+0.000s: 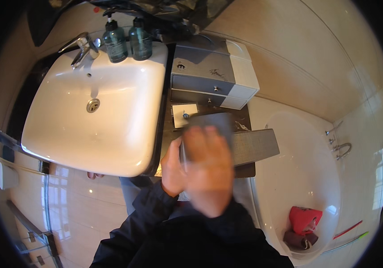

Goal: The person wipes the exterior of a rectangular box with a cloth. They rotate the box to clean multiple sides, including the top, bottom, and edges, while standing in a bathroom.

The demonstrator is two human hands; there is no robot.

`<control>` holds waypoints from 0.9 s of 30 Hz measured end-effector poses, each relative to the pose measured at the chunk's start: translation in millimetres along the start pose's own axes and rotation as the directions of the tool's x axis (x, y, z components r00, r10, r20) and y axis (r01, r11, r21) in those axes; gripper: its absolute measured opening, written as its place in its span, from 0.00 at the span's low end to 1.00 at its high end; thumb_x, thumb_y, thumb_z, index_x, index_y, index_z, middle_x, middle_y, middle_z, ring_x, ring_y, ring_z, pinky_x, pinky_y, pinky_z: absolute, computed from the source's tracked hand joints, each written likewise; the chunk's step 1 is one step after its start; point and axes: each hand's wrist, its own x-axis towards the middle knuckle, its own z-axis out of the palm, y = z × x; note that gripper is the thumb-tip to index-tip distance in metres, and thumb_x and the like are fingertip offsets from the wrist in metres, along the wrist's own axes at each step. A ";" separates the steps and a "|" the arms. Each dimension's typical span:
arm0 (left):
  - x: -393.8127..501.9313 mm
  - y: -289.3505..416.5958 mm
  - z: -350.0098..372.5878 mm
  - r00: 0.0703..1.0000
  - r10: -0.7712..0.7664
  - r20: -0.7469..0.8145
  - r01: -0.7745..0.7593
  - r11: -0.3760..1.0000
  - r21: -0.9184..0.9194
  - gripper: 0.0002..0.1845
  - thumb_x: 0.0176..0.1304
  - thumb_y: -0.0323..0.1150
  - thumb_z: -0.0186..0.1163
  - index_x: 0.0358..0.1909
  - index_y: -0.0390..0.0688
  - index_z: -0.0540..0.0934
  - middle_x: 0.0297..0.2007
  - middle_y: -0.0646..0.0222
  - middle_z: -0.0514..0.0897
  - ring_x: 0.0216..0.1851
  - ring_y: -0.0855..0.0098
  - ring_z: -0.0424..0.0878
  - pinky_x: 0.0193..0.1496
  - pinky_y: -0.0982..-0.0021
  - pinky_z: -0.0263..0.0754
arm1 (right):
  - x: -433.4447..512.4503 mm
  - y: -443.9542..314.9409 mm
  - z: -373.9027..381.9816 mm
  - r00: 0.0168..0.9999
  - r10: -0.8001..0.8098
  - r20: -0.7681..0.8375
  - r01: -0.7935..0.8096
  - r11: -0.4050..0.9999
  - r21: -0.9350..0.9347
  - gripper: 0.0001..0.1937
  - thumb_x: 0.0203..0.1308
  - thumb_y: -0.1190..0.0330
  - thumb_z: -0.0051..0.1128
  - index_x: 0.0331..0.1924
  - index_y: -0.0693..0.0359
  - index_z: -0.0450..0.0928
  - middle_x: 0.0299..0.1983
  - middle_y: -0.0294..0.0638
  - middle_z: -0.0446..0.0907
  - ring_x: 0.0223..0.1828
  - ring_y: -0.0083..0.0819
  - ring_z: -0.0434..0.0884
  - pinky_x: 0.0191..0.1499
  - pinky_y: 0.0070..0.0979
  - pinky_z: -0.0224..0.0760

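In front of my body, both hands are at a grey box-like object (216,120), blurred, over the dark marble counter. My right hand (209,167) lies over its top with the fingers pointing away from me, blurred. My left hand (174,167) is at its left side, the thumb against the edge; most of its fingers are hidden. A grey flat panel or tray (258,144) sticks out to the right from beneath or behind my right hand. Just beyond the hands lies a small white card or box (181,114) with a blue print.
A white sink (121,127) with a chrome faucet (86,50) is on the left. Two green pump bottles (114,43) stand at its back rim. A grey and white drawer box (208,67) stands beyond the counter's front. A bathtub (298,160) on the right holds a red bag (303,219).
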 end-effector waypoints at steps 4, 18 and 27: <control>-10.8 -17.2 -6.6 0.999 0.040 0.007 -0.041 0.995 0.090 0.45 0.55 0.39 0.82 0.73 0.38 0.71 0.59 0.52 0.87 0.56 0.54 0.90 0.59 0.60 0.85 | 6.4 -7.4 -7.9 0.992 -0.099 0.081 0.072 0.955 0.288 0.24 0.70 0.65 0.58 0.67 0.66 0.80 0.73 0.51 0.76 0.78 0.56 0.69 0.77 0.51 0.62; -10.1 21.9 24.0 0.997 -0.013 -0.072 0.056 0.763 0.644 0.55 0.44 0.50 0.90 0.70 0.38 0.70 0.61 0.54 0.84 0.63 0.64 0.84 0.61 0.63 0.82 | -9.1 -14.5 -17.6 0.986 0.012 0.168 -0.061 0.956 0.287 0.32 0.61 0.66 0.67 0.70 0.68 0.78 0.77 0.53 0.72 0.81 0.54 0.65 0.79 0.48 0.60; -1.8 3.0 -5.7 0.997 -0.076 0.008 0.075 0.992 0.101 0.56 0.36 0.39 0.94 0.67 0.38 0.70 0.53 0.60 0.86 0.55 0.67 0.88 0.60 0.63 0.83 | -26.2 111.5 -51.3 0.975 0.195 -0.107 -0.179 0.973 0.147 0.25 0.62 0.72 0.65 0.65 0.65 0.82 0.71 0.49 0.80 0.76 0.57 0.73 0.76 0.50 0.63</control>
